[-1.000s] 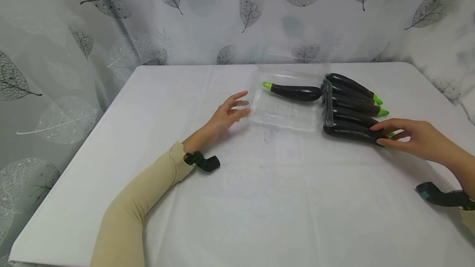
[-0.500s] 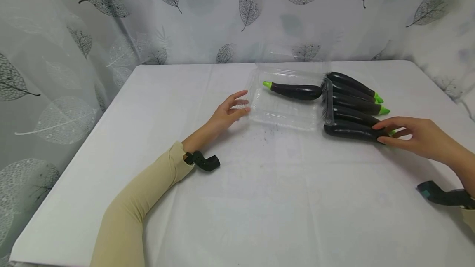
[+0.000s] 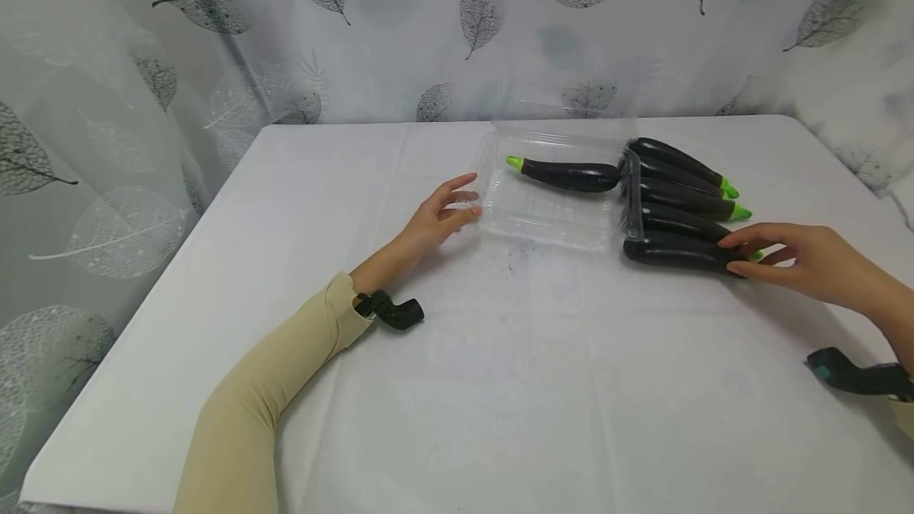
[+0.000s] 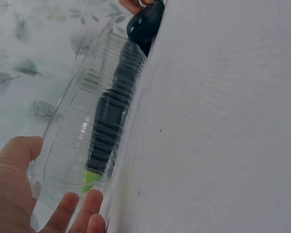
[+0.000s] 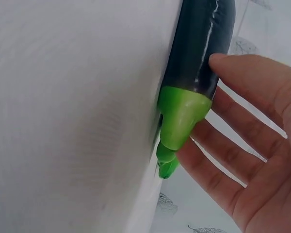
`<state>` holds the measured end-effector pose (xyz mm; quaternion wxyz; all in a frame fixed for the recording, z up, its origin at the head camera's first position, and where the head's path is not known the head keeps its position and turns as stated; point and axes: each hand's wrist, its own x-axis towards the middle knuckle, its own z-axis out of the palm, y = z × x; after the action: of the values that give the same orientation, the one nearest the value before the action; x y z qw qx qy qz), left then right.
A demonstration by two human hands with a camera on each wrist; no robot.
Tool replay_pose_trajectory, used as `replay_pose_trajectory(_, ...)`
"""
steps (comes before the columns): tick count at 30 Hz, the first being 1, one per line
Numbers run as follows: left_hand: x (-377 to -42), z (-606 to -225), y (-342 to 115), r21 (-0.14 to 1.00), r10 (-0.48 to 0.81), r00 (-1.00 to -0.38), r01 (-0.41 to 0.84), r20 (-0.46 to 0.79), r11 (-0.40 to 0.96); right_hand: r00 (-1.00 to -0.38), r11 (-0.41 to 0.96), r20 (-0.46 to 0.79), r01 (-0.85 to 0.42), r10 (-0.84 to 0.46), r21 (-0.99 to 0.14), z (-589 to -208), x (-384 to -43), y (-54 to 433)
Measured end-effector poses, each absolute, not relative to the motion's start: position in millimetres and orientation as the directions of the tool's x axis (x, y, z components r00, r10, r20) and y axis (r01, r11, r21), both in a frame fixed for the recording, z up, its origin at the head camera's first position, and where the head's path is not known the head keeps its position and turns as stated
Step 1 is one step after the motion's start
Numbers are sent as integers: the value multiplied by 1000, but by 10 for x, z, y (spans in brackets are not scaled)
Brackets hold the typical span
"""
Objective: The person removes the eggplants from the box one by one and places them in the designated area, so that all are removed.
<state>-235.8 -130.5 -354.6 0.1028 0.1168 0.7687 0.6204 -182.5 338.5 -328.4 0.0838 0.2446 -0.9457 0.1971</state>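
Note:
A clear plastic box stands near the back of the table with one dark eggplant lying in it, green stem to the left. My left hand is at the box's left side, its fingers fairly straight; in the left wrist view the thumb lies along the rim. My right hand pinches the frontmost eggplant near its stem end, thumb in front and fingers behind. In the right wrist view its green cap shows, and the body rests close along the white table surface.
Several more eggplants lie side by side against the box's right wall, green stems pointing right. Behind the white table hangs a leaf-patterned curtain. A black wrist device is worn on each arm.

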Motion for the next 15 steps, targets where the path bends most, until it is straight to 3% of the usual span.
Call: replay_pose_trajectory(15, -2350, -3544, -1294, 980, 303, -953, 50, -11, 195, -854, 785, 281, -515, -438, -343, -3176, -1831, 3309)
